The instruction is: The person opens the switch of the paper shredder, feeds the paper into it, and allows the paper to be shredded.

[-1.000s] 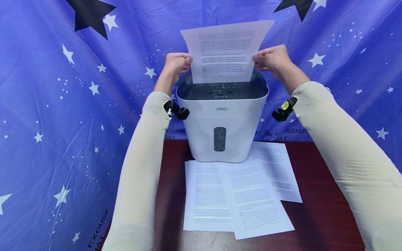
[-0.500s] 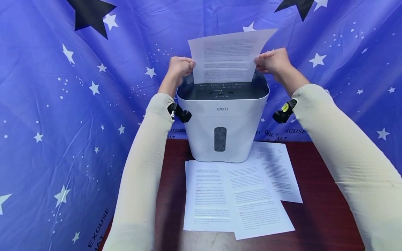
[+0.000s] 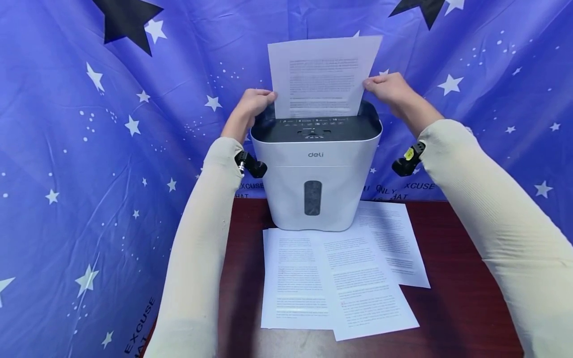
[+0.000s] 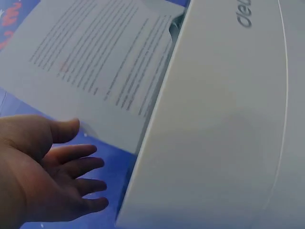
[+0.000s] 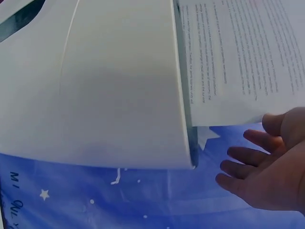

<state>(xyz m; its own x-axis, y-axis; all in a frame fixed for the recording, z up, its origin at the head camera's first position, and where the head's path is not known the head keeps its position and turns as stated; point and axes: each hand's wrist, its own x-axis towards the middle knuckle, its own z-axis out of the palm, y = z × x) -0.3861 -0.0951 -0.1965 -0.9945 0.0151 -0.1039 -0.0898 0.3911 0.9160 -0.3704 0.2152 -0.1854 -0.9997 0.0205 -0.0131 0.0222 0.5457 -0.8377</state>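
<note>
Printed sheet (image 3: 324,74) stands upright in shredder (image 3: 337,191), free edge up; left hand (image 3: 253,103), right hand (image 3: 391,89) at sides, grip wide.

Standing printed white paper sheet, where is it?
In the head view, the sheet stands upper centre in the top of the white deli shredder, between left hand and right hand.

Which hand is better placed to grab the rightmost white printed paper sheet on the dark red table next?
Probably the right hand: it's on the same side as that sheet, whereas the left hand is across the white, rounded deli shredder.
</note>
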